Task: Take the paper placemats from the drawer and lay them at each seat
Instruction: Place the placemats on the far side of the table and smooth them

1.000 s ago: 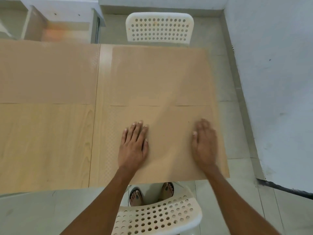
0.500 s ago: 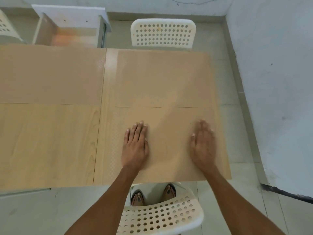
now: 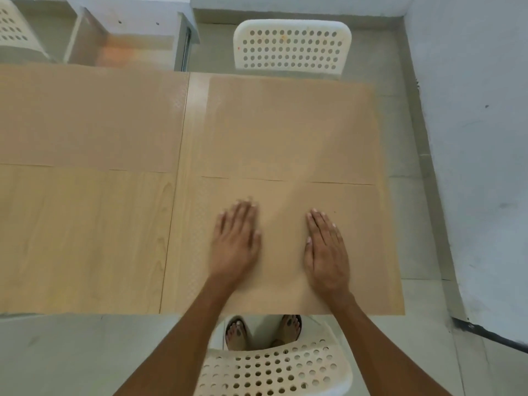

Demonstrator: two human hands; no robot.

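Note:
A brown paper placemat (image 3: 368, 247) lies flat at the near right seat of the wooden table (image 3: 85, 238). My left hand (image 3: 237, 244) and my right hand (image 3: 325, 252) rest palm down on it, fingers together and pointing away from me, holding nothing. A second placemat (image 3: 288, 127) lies at the far right seat, touching the near one edge to edge. A third placemat (image 3: 88, 115) covers the far left seat. The near left part of the table shows bare wood.
A white perforated chair (image 3: 291, 47) stands at the far side, another chair (image 3: 274, 370) right below me, and part of a third chair (image 3: 11, 27) at the top left. An open white drawer unit (image 3: 128, 32) stands behind the table. A wall (image 3: 480, 138) runs along the right.
Both hands have slid toward each other on the near placemat, the right hand moving left from its right edge. The view has shifted slightly.

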